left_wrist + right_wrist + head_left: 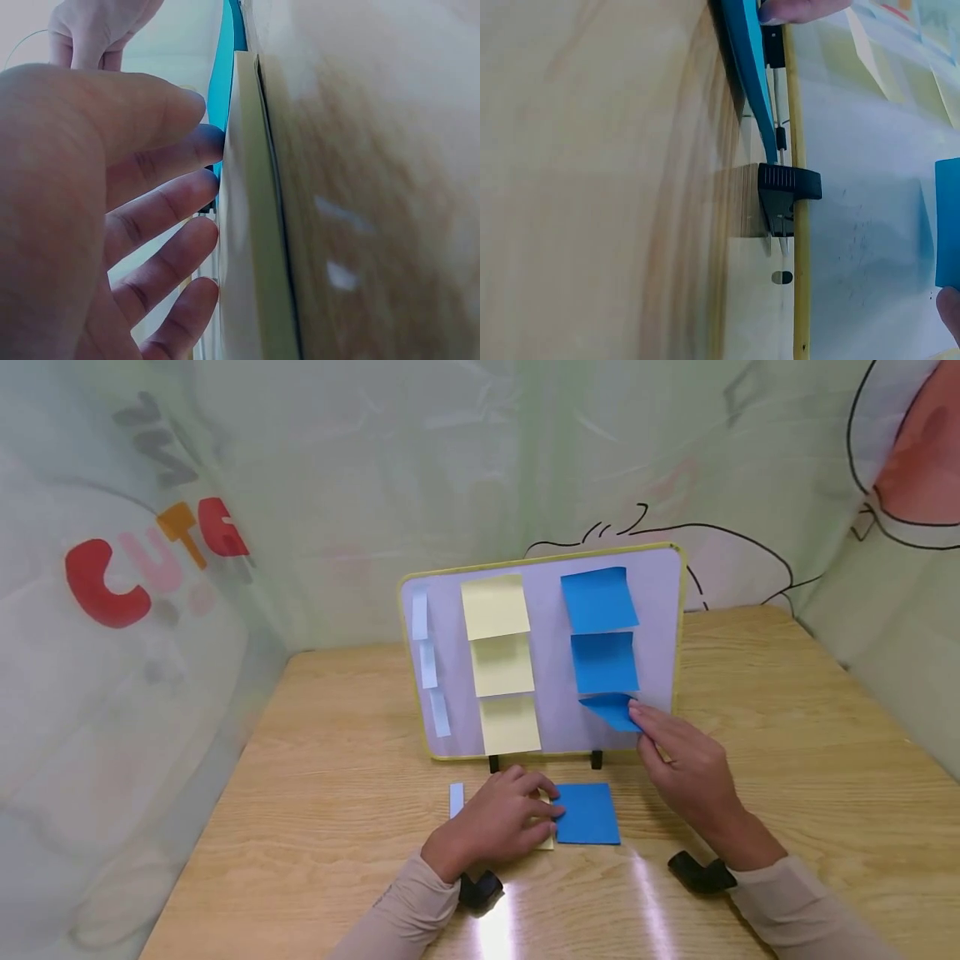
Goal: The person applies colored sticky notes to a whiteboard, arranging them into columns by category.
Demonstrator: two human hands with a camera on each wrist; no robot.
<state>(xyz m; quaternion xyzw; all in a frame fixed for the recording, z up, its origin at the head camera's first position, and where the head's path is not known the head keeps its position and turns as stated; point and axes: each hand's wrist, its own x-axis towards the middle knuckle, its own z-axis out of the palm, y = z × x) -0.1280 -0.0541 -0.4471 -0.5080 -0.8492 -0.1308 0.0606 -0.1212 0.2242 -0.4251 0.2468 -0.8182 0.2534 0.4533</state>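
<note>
My right hand (pixel 692 772) pinches the lower right corner of a blue sticky note (pixel 609 710) at the whiteboard. This note is tilted, its lower part bent away from the board below two other blue notes. My left hand (pixel 501 818) rests over a pad of yellow sticky notes (pixel 547 844), hiding most of it. Its fingertips touch the left edge of a blue sticky note pad (pixel 587 814). In the left wrist view the fingers (pixel 161 206) are spread and lightly bent against the pads. The right wrist view shows the held blue note (pixel 947 225) at its edge.
The yellow-framed whiteboard (pixel 551 668) leans on black stand feet (pixel 597 760). A column of yellow notes (pixel 502 665) and one of narrow pale blue strips (pixel 428 663) hang on it. A pale blue strip pad (pixel 457 798) lies left of my left hand on the wooden table (pixel 330 793).
</note>
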